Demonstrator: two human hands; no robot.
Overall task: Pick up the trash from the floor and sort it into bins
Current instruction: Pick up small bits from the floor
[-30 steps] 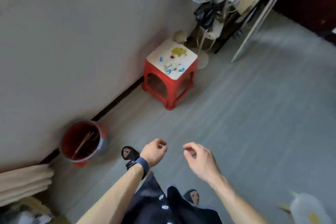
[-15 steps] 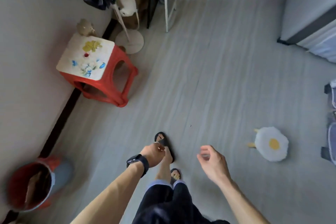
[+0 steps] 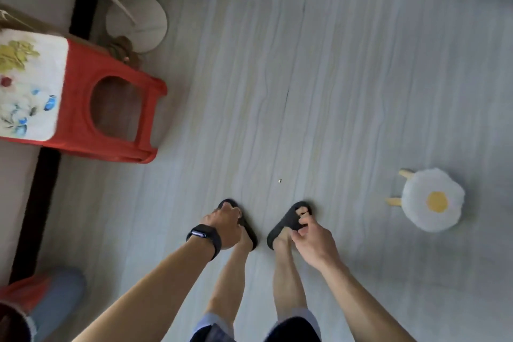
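Observation:
A tiny speck of litter [image 3: 279, 181] lies on the grey floor just ahead of my feet in black slippers. The red bin [image 3: 23, 293] shows only partly at the lower left edge, by the wall. My left hand [image 3: 225, 226], with a dark watch on its wrist, hangs over my left foot with fingers curled under and nothing visible in it. Over the right foot, my right hand [image 3: 312, 239] hangs with loosely curled fingers and holds nothing.
A red plastic stool [image 3: 111, 108] with a flowered white top stands at the left by the wall. Behind it is a round white stand base [image 3: 137, 21]. A small fried-egg-shaped stool [image 3: 433, 200] sits at the right. Furniture edges show at the top.
The view has swung right and down. The red bin slid from mid left to the lower left corner, the stool came closer, and both feet now stand together. Both hands stayed low and hold nothing.

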